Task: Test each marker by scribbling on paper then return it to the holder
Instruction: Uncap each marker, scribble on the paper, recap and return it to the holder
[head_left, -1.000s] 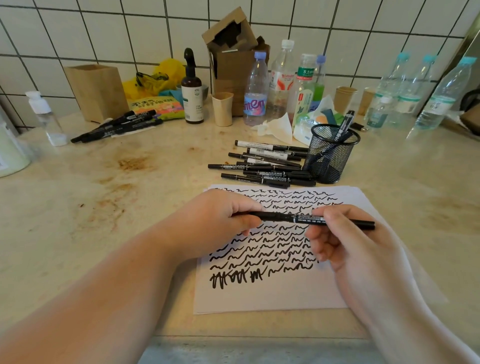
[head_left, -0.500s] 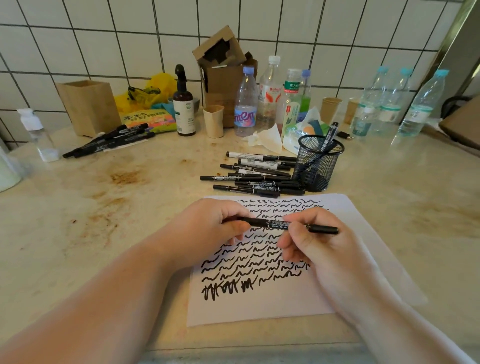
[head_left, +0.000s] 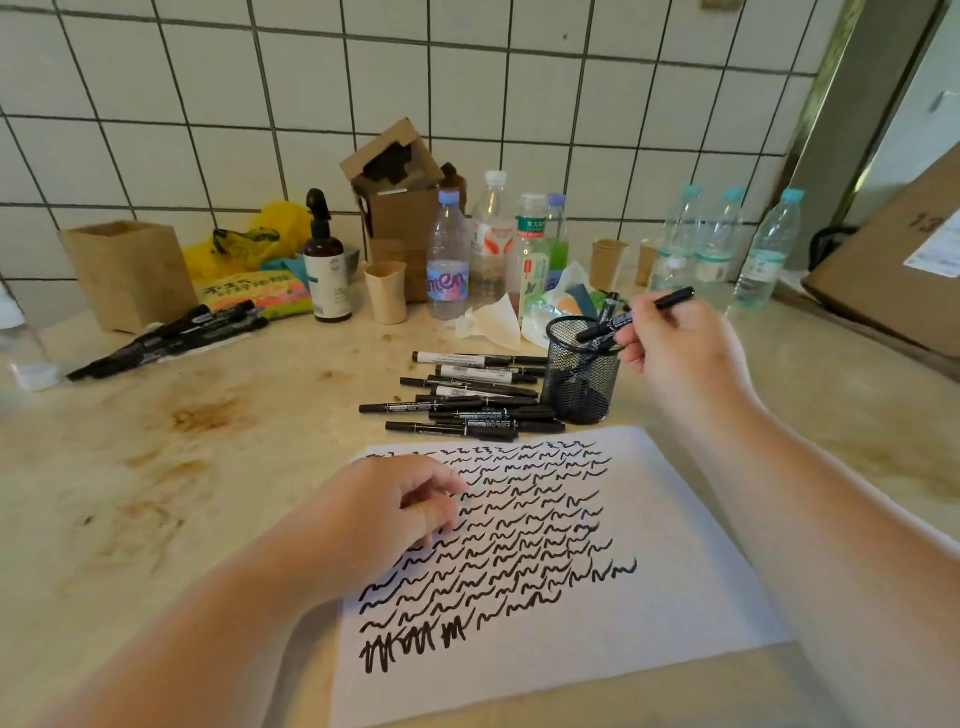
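My right hand (head_left: 670, 348) grips a black marker (head_left: 670, 301) slanted over the rim of the black mesh holder (head_left: 582, 374), its lower end above the opening. Another marker (head_left: 609, 306) stands inside the holder. A white sheet of paper (head_left: 649, 613) covered with rows of black scribbles lies in front of me. My left hand (head_left: 400, 509) rests on the sheet's upper left part, fingers loosely curled, holding nothing. Several black markers (head_left: 467, 395) lie in a pile left of the holder.
More black markers (head_left: 171, 332) lie at the back left beside a brown paper box (head_left: 130, 270). Water bottles (head_left: 727, 244), a dark spray bottle (head_left: 327, 270), paper cups (head_left: 385, 291), a cardboard box (head_left: 400, 202) and tissues crowd the tiled back wall. A large carton (head_left: 893, 270) sits far right.
My right hand carried the marker from above the paper up and right to the holder. My left hand let go of the marker and stayed on the paper.
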